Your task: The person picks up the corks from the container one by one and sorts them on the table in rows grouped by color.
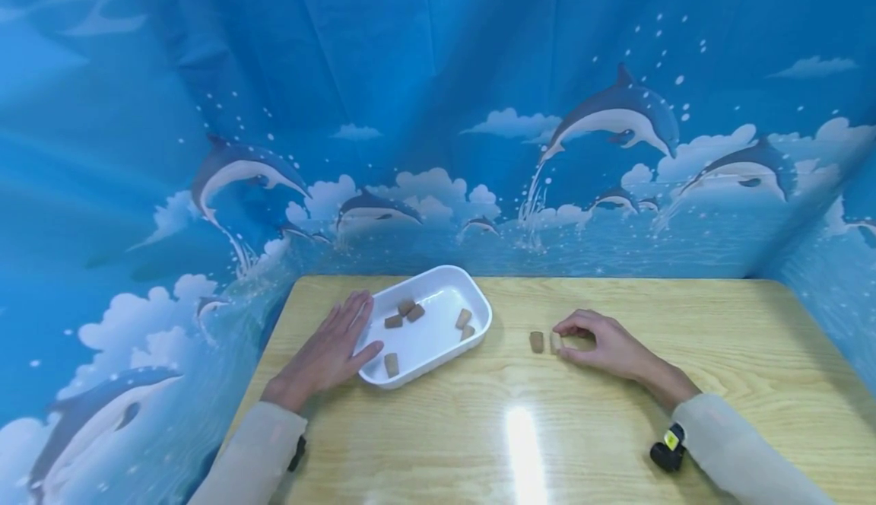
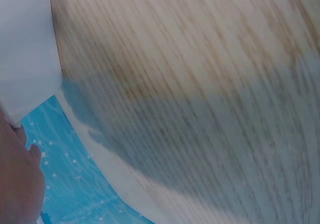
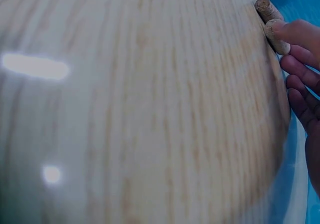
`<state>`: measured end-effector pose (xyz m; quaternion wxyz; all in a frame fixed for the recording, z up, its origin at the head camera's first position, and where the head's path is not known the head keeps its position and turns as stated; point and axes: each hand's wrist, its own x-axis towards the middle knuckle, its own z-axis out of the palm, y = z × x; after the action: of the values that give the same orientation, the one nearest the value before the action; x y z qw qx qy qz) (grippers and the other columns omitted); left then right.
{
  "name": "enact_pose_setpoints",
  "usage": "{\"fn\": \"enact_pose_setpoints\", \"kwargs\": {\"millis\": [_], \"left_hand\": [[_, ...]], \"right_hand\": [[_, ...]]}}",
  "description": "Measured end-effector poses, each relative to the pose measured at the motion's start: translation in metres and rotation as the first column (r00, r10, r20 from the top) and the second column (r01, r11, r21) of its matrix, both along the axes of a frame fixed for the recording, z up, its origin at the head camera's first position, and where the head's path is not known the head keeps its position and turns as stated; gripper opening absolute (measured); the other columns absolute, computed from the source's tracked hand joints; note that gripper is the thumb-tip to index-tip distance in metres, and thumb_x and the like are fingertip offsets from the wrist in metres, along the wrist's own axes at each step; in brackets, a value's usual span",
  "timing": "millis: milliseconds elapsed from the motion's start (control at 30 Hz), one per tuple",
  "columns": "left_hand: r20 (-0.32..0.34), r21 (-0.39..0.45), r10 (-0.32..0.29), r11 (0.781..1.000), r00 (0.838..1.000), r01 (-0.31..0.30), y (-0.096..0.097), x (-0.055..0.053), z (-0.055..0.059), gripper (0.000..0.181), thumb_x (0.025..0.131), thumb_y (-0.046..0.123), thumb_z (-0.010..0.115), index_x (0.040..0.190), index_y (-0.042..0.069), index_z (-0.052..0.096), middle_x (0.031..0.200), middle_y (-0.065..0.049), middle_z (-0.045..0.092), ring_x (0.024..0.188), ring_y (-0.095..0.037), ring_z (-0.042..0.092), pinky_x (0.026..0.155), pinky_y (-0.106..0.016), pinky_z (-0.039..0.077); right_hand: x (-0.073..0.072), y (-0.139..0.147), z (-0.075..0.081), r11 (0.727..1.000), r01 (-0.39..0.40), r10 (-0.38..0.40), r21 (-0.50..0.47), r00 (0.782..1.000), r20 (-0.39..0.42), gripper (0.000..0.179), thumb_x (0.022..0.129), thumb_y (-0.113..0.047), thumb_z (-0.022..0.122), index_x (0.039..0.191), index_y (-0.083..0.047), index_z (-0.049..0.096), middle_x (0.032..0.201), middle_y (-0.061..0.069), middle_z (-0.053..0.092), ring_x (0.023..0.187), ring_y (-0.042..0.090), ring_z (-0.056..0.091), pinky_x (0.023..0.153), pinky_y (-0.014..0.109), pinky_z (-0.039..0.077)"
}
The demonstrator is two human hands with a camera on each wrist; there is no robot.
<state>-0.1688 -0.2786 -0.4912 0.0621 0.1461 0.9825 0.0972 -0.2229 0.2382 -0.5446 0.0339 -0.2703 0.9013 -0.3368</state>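
Observation:
On the table, my right hand (image 1: pixel 605 347) pinches a light cork (image 1: pixel 555 343) between thumb and forefinger. A darker cork (image 1: pixel 537 342) stands just left of it. In the right wrist view the pinched cork (image 3: pixel 278 44) is upright beside the darker cork (image 3: pixel 267 8), with the other fingers bent behind. A white tray (image 1: pixel 438 362) is tilted across the table's left half, with several corks lying inside it. My left hand (image 1: pixel 331 349) lies along the tray's left end, fingers straight and thumb over the near rim. Only part of that hand shows in the left wrist view.
The wooden table (image 1: pixel 616 436) ends at a blue dolphin-printed backdrop (image 1: pixel 438 109) at the back and sides. Inside the tray, brown corks (image 1: pixel 406 308) cluster near the middle, pale corks (image 1: pixel 464 319) lie to the right, and one cork (image 1: pixel 391 365) lies by the near-left wall.

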Motion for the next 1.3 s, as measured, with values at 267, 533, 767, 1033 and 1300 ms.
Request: {"fn": "enact_pose_setpoints", "kwargs": {"millis": [267, 533, 767, 1033, 1300], "left_hand": [[-0.003, 0.006, 0.004, 1.0, 1.0, -0.004, 0.0, -0.0004, -0.0013, 0.09, 0.112, 0.058, 0.049, 0.176, 0.012, 0.006, 0.185, -0.013, 0.006, 0.172, -0.036, 0.006, 0.14, -0.057, 0.01], [-0.001, 0.005, 0.01, 1.0, 1.0, -0.01, 0.0008, -0.0006, -0.0001, 0.09, 0.112, 0.058, 0.049, 0.176, 0.012, 0.006, 0.185, -0.013, 0.007, 0.172, -0.036, 0.005, 0.14, -0.057, 0.009], [0.001, 0.003, 0.008, 1.0, 1.0, -0.008, 0.001, -0.0012, -0.0007, 0.089, 0.113, 0.056, 0.049, 0.176, 0.01, 0.007, 0.185, -0.014, 0.008, 0.172, -0.035, 0.005, 0.14, -0.057, 0.009], [0.002, -0.01, 0.015, 1.0, 1.0, -0.015, 0.0022, -0.0014, -0.0025, 0.089, 0.113, 0.057, 0.049, 0.176, 0.011, 0.006, 0.185, -0.013, 0.006, 0.172, -0.036, 0.005, 0.14, -0.057, 0.01], [-0.009, -0.001, 0.013, 1.0, 1.0, -0.013, 0.0011, -0.0014, -0.0015, 0.089, 0.112, 0.057, 0.049, 0.176, 0.009, 0.01, 0.185, -0.015, 0.008, 0.172, -0.038, 0.007, 0.14, -0.058, 0.011]], "right_hand": [[0.0, -0.0006, 0.0004, 1.0, 0.0, 0.0, -0.004, 1.0, -0.006, 0.039, 0.095, -0.036, 0.087, 0.129, -0.019, 0.077, 0.115, -0.011, 0.073, 0.105, 0.006, 0.067, 0.095, 0.034, 0.061], [-0.0004, -0.002, -0.0008, 1.0, 0.011, -0.011, -0.002, 1.0, -0.021, 0.04, 0.094, -0.037, 0.088, 0.128, -0.02, 0.077, 0.117, -0.011, 0.073, 0.106, 0.008, 0.067, 0.095, 0.034, 0.061], [0.0011, -0.0084, -0.0025, 1.0, 0.012, -0.012, 0.003, 0.999, -0.047, 0.042, 0.093, -0.043, 0.088, 0.127, -0.021, 0.078, 0.112, -0.013, 0.071, 0.103, 0.007, 0.066, 0.091, 0.034, 0.06], [0.0049, -0.0059, -0.0001, 1.0, 0.022, -0.021, 0.019, 0.998, -0.054, 0.037, 0.095, -0.037, 0.086, 0.126, -0.02, 0.078, 0.11, -0.013, 0.07, 0.102, 0.007, 0.065, 0.092, 0.035, 0.06], [0.0043, -0.0059, -0.0012, 1.0, 0.02, -0.019, 0.018, 0.997, -0.073, 0.038, 0.093, -0.033, 0.088, 0.126, -0.017, 0.078, 0.109, -0.011, 0.07, 0.101, 0.007, 0.065, 0.091, 0.035, 0.06]]}}
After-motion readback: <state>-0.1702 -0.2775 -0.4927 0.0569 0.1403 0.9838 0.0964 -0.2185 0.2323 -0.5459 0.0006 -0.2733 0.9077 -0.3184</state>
